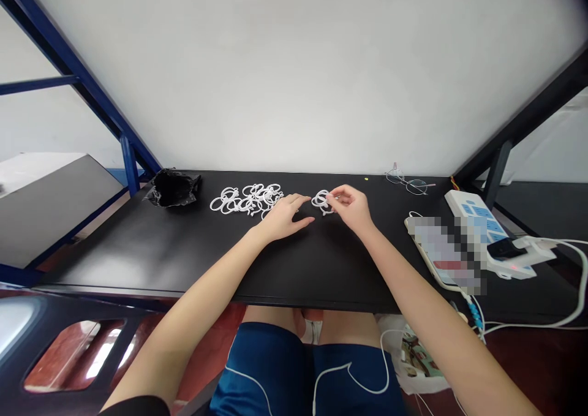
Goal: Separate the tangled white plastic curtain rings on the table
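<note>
A spread of white plastic rings with small knobs, resembling curtain rings (248, 200), lies on the black table left of the middle. My left hand (285, 215) rests at the right edge of this spread, its fingers stretched out and thumb apart, partly covering a few rings. To its right is a smaller cluster of white rings (320, 200). My right hand (351, 206) pinches a white ring at the right side of that cluster between thumb and forefinger. The curled fingers hide part of it.
A crumpled black plastic bag (173, 189) stands open at the back left. Eyeglasses (408, 182) lie at the back right. A phone (429, 250) on a cable sits beside a white power strip (478, 214) with plugs. Blue metal posts (128, 165) flank the table.
</note>
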`<state>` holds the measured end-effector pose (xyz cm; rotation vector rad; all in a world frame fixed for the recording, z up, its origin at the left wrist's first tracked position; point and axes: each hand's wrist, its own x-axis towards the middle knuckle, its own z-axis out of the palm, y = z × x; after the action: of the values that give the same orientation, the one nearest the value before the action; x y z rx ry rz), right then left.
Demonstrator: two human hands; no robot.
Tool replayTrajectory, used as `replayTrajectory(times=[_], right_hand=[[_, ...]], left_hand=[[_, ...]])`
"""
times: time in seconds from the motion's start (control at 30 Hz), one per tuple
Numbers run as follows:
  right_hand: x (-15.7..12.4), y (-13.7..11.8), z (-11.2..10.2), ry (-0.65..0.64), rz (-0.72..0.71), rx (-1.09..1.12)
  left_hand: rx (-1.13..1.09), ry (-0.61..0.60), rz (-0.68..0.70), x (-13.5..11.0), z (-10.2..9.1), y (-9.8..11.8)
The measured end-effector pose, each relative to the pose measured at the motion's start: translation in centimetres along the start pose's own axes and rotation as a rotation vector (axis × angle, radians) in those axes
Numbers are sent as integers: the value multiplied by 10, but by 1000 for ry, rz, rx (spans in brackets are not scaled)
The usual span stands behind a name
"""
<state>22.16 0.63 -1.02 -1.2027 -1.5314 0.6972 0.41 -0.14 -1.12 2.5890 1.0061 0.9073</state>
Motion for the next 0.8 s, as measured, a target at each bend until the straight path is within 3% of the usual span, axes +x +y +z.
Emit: replayTrajectory(times=[0.1,0.2,0.47,0.8], right_hand=[[10,9,-10,220,60,14],[13,15,-16,313,96,-55],[9,21,-15,238,65,-266],[9,22,-15,178,44,-369]], left_hand=[[131,-59,1,-1,-3,-2],[178,-98,-16,-3,-2,-7],[223,-100,-94,-3,7,-20],[212,-90,-78,-3,7,-17]])
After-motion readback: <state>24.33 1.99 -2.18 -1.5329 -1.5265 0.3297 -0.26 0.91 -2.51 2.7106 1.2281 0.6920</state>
